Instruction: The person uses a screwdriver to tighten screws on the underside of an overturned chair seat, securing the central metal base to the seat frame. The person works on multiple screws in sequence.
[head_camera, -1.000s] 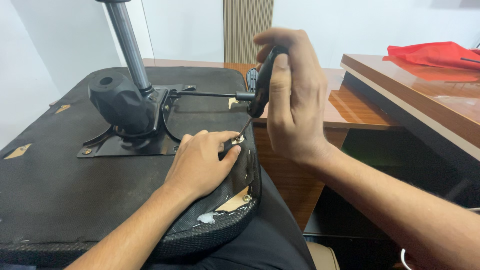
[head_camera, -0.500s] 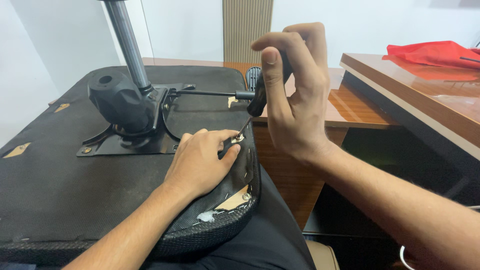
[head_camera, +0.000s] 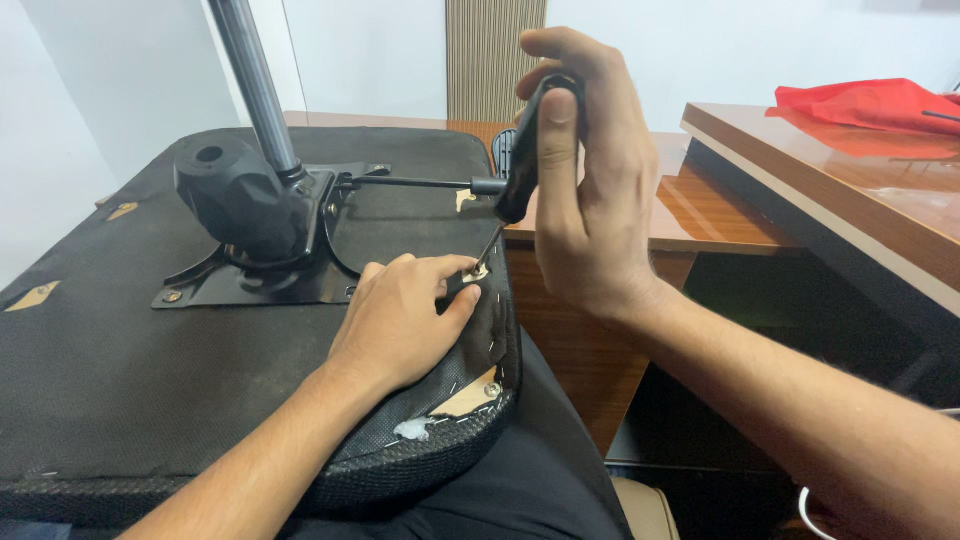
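Observation:
An upturned office chair seat (head_camera: 120, 340) with black fabric lies across my lap. My right hand (head_camera: 585, 200) grips the black handle of a screwdriver (head_camera: 527, 140), held upright, its thin shaft angled down to a spot near the seat's right edge. My left hand (head_camera: 400, 320) rests flat on the fabric with thumb and fingertips pinched beside the screwdriver tip. A black metal mechanism plate (head_camera: 250, 270) with a grey gas cylinder (head_camera: 255, 85) and a lever rod (head_camera: 420, 183) sits on the seat behind my left hand. Torn fabric at the seat's near edge shows wood and staples (head_camera: 470, 395).
A brown wooden desk (head_camera: 800, 170) runs along the right, with a red cloth (head_camera: 870, 100) on its far end. A lower wooden surface (head_camera: 690, 215) lies behind the seat. White walls and a ribbed panel (head_camera: 495, 55) stand at the back.
My right hand has shifted its fingers on the screwdriver handle, from a closed wrap to fingers lifted and back around it. My left hand and the seat have stayed put.

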